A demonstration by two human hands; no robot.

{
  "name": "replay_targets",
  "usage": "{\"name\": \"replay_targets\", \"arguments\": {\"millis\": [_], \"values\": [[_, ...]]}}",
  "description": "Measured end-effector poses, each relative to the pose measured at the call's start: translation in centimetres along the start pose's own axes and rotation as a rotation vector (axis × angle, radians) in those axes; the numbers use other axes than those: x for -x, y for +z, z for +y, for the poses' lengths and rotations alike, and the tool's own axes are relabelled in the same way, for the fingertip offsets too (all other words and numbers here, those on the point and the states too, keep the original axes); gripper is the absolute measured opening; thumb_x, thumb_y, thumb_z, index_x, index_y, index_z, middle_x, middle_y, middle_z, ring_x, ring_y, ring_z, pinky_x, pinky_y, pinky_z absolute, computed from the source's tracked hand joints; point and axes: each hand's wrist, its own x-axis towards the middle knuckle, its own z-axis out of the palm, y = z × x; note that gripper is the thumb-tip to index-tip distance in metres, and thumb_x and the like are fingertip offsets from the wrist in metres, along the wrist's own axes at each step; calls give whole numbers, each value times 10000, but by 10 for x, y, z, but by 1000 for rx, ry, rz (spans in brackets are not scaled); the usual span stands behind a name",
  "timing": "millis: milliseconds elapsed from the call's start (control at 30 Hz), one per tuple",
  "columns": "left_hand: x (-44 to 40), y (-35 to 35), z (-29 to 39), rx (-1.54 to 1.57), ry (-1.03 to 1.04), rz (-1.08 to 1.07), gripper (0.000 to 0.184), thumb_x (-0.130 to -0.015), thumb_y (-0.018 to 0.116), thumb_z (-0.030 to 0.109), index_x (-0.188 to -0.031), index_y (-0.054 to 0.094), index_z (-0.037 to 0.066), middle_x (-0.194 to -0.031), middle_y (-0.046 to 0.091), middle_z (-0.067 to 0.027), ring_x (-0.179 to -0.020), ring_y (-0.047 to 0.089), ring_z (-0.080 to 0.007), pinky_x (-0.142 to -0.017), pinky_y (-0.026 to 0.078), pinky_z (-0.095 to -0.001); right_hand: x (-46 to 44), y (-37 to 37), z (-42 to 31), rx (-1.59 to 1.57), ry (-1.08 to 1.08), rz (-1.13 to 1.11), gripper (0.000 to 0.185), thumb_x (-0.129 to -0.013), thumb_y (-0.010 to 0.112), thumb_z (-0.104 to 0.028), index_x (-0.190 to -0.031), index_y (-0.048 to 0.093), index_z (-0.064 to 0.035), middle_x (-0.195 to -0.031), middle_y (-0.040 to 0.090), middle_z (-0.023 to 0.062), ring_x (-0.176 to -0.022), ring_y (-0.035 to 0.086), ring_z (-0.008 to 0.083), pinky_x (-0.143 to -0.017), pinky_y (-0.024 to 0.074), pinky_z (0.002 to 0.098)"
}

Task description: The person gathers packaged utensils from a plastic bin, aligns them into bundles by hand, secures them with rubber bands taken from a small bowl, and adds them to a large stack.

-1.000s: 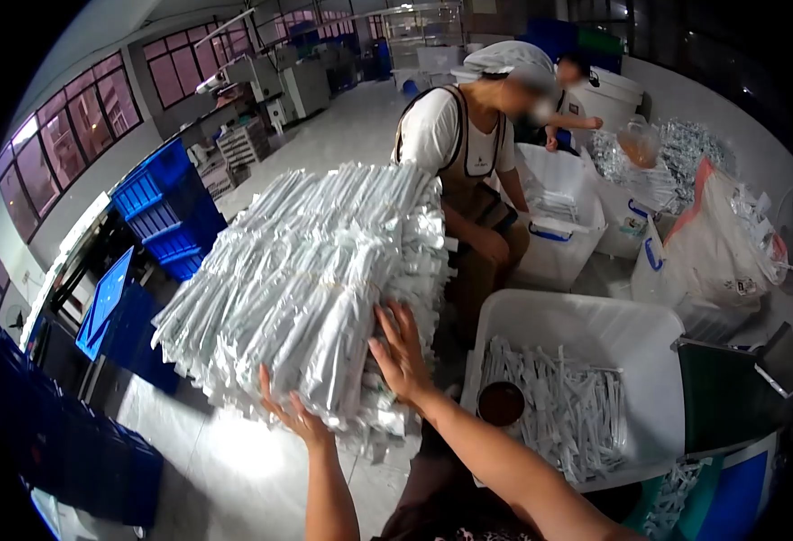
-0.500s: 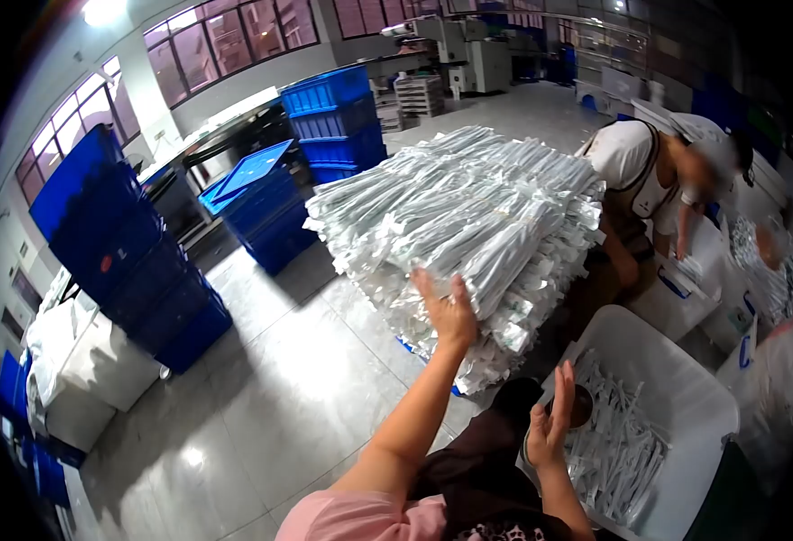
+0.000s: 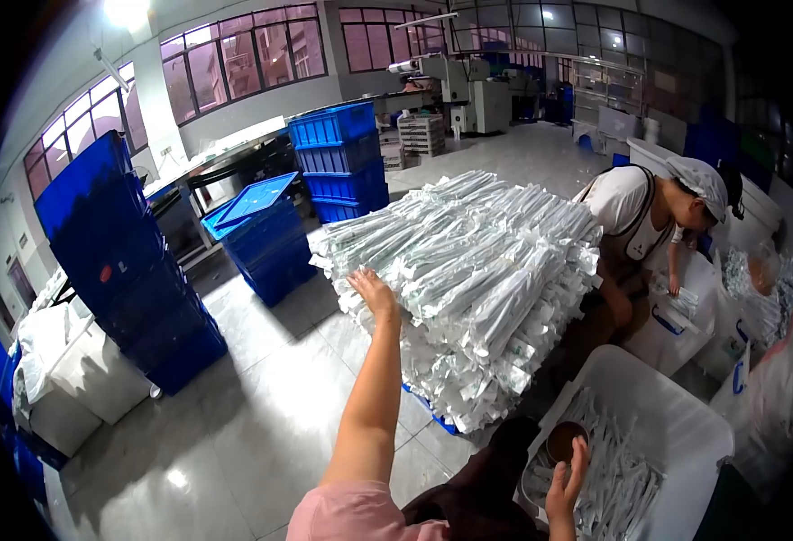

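A tall stack of long, thin, white plastic-wrapped packets (image 3: pixel 495 270) stands in front of me. My left hand (image 3: pixel 376 293) reaches to its near left edge, fingers stretched out against the packet ends and grasping nothing that I can see. My right hand (image 3: pixel 569 487) is low on the right, open, with fingers apart and nothing in it. It is held above the near side of a white bin (image 3: pixel 685 424) of loose slim packets (image 3: pixel 626 478). Beside its fingertips shows a round brown object (image 3: pixel 566 442) whose kind I cannot make out.
A co-worker (image 3: pixel 635 212) in a white cap bends over white containers (image 3: pixel 676 316) on the right. Blue crates (image 3: pixel 135 270) tower on the left, with more blue crates (image 3: pixel 338 162) behind. White sacks (image 3: pixel 99 370) stand far left. A blue base (image 3: pixel 432 410) shows under the stack.
My left hand has moved left along the stack's near edge. My right hand is lower in view, still open. The view has tilted up, showing more of the room.
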Motion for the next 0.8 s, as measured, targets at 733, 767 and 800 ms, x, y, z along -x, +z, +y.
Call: {"name": "replay_targets", "arguments": {"millis": [733,767,800], "values": [[-98,169,31,-1278,437,-643,915,-769,252,667,-1312,170,-65,-1390,135,-212,-1306,64,-317,-1046,42,-413,18,9,117,126,311,-152,445,-903,413,-253,-1294,311,-67,-1330,291,146,-1221,286,306,-984,281,421],[-76,168,43,-1271,391,-685,889,-777,271,645,-1313,180,-59,-1385,144,-220,-1304,75,-319,-1048,53,-399,17,10,135,195,244,-206,444,-908,399,-250,-1306,293,-83,-1339,274,137,-1226,276,302,-990,281,428],[-79,172,46,-1281,389,-694,889,-777,271,645,-1313,180,-59,-1385,144,-220,-1304,75,-319,-1048,53,-399,12,16,129,191,255,-211,444,-908,399,-250,-1306,293,-83,-1339,274,137,-1226,276,302,-990,281,428]]}}
